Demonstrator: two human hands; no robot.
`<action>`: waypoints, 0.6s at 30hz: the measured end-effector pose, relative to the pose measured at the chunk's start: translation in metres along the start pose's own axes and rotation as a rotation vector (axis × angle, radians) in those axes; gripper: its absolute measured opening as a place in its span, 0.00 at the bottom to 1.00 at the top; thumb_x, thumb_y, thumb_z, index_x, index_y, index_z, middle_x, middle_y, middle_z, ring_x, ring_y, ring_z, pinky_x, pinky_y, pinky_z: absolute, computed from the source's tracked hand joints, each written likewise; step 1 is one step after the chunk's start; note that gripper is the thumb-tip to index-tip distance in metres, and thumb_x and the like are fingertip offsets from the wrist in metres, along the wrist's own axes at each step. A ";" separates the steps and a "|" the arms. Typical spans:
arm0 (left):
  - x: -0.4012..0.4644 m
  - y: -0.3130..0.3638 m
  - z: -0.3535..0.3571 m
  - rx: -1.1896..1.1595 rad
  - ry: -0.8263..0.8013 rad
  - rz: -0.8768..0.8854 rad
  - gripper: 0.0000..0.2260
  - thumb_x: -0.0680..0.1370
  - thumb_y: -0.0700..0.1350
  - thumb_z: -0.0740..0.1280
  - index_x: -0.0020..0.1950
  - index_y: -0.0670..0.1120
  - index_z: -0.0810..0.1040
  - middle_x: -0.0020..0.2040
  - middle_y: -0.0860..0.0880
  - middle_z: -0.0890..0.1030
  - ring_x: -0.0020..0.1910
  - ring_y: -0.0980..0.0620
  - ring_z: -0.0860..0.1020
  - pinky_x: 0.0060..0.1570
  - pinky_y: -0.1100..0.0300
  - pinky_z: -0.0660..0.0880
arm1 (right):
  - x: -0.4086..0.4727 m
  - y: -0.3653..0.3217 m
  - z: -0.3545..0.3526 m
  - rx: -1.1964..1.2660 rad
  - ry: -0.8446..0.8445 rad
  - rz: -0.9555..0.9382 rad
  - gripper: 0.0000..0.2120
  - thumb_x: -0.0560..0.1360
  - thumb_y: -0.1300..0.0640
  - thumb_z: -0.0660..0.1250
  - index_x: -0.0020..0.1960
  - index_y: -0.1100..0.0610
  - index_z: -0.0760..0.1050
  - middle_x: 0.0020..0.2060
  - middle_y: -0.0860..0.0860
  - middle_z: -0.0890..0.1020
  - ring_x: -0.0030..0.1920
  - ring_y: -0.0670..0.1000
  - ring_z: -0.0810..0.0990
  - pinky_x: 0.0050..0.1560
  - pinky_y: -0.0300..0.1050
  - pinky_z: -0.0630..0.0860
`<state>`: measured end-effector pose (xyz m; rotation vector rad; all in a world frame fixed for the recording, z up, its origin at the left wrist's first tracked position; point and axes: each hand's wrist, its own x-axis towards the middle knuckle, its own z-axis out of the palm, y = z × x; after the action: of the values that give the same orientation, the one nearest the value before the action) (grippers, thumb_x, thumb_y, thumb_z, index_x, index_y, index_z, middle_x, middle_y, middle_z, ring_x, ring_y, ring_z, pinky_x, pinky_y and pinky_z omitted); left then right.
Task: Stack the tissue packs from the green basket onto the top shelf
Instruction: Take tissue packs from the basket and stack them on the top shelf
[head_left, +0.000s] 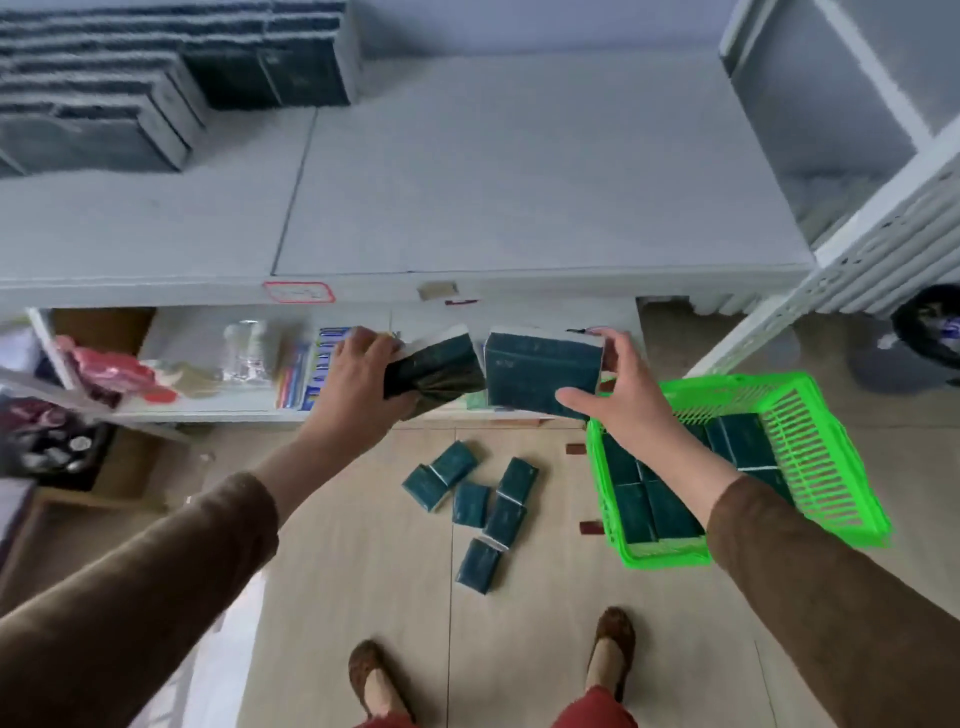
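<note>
Your left hand (363, 374) clenches a crumpled dark-green tissue pack (436, 371); your right hand (618, 395) grasps a boxy one (543, 374) mid-frame; print unreadable; green plastic lattice basket (810, 457) right

Hidden, cropped and blurred parts

The stacked packs (93, 98) on the top shelf run off the left and top edges, smeared by blur. The right hand (618, 400) covers part of the green basket (810, 467) and the packs inside. Goods on the lower shelf (208, 405) are too blurred to identify; the red-bordered label (298, 292) is unreadable.
</note>
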<state>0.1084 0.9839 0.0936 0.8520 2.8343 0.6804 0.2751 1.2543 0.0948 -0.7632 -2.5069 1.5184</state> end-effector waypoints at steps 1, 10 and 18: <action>-0.001 -0.020 -0.025 0.004 0.025 0.007 0.26 0.68 0.45 0.76 0.64 0.44 0.75 0.58 0.43 0.71 0.57 0.41 0.70 0.59 0.50 0.67 | 0.003 -0.023 0.018 0.016 -0.006 -0.006 0.30 0.67 0.50 0.79 0.64 0.47 0.68 0.57 0.50 0.80 0.56 0.53 0.80 0.58 0.55 0.78; 0.048 -0.146 -0.188 0.061 0.113 0.099 0.21 0.70 0.49 0.77 0.61 0.47 0.77 0.53 0.48 0.78 0.54 0.46 0.70 0.50 0.55 0.67 | 0.045 -0.178 0.126 0.144 0.069 -0.092 0.19 0.69 0.45 0.77 0.53 0.39 0.69 0.51 0.42 0.83 0.52 0.42 0.82 0.52 0.43 0.79; 0.186 -0.198 -0.229 0.152 0.161 0.217 0.23 0.70 0.48 0.77 0.62 0.45 0.77 0.54 0.47 0.78 0.55 0.46 0.70 0.53 0.57 0.66 | 0.156 -0.217 0.164 0.239 0.145 -0.084 0.19 0.73 0.56 0.75 0.59 0.46 0.71 0.56 0.44 0.80 0.55 0.40 0.80 0.58 0.41 0.76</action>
<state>-0.1972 0.8497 0.2149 1.1943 2.9963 0.5870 0.0055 1.1167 0.1749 -0.6945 -2.1764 1.6313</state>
